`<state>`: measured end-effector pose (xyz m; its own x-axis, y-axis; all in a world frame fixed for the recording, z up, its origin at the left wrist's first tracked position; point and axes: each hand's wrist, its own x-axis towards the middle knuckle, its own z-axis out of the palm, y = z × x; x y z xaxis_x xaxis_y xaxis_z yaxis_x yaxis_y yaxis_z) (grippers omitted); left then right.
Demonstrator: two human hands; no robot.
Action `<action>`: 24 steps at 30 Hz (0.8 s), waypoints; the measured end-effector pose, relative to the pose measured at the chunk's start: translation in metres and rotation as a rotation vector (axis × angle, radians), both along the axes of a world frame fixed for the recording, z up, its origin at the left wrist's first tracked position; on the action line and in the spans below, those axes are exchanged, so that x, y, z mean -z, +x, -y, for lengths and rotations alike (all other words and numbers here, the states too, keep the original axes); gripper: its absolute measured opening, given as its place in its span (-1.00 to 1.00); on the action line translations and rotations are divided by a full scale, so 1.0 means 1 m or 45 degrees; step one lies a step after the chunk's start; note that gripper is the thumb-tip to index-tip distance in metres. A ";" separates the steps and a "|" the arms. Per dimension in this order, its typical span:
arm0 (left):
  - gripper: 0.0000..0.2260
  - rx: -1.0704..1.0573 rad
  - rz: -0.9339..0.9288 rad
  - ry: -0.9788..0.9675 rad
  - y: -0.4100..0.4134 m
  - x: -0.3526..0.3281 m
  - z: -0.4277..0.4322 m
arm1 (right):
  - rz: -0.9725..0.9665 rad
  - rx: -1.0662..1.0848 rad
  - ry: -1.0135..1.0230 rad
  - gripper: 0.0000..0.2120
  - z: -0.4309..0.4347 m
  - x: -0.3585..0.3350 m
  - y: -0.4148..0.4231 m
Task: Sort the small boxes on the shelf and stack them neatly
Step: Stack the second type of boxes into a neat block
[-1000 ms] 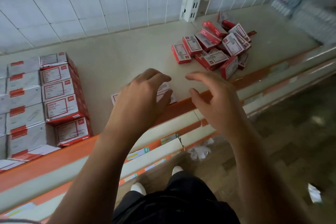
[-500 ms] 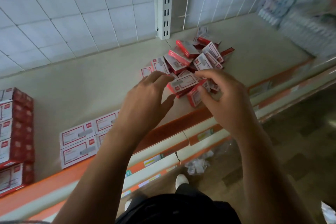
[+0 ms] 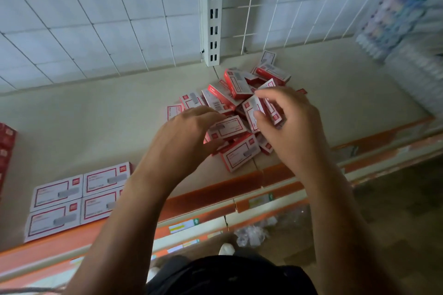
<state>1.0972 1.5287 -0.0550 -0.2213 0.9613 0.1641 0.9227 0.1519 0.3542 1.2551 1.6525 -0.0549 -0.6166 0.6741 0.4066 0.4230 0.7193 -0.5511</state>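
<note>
Lying flat in a tidy two-by-two block, four white, red-framed cardboard boxes (image 3: 79, 199) sat against the orange front lip (image 3: 203, 195) at the left, with a broad bare stretch of cream shelf (image 3: 96, 127) between them and the loose pile (image 3: 236, 86). The left hand (image 3: 182, 136) curled fingers and thumb round a flat box (image 3: 227, 127) at the pile's near edge; just beside it the right hand (image 3: 290, 132) pinched an upended box (image 3: 251, 112) between thumb and forefinger, more bare shelf lying beyond to the right

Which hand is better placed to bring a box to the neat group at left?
Left hand, probably: it holds a flat box, nearer the neat group. The right hand pinches a tilted box farther away.
</note>
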 end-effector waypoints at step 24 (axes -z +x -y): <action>-0.65 -0.194 0.149 0.211 -0.040 -0.020 0.026 | 0.241 -0.021 -0.051 -0.67 -0.028 -0.008 -0.077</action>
